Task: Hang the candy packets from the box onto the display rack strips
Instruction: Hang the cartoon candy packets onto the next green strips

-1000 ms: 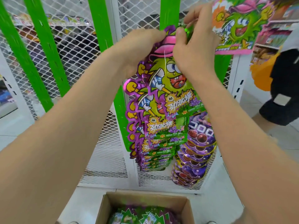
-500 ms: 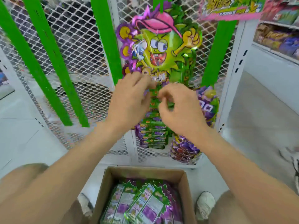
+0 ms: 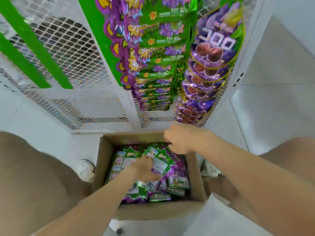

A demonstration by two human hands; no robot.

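hands in brown cardboard box of green-and-purple foil candy packets
right hand pinches one raised packet by its far tip, length running toward me; my left hand touches its near side, grip unclear.

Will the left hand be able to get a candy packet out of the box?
Probably yes. The box is open on top, the left hand is down among the candy packets, and nothing covers them. The right hand sits at the far rim.
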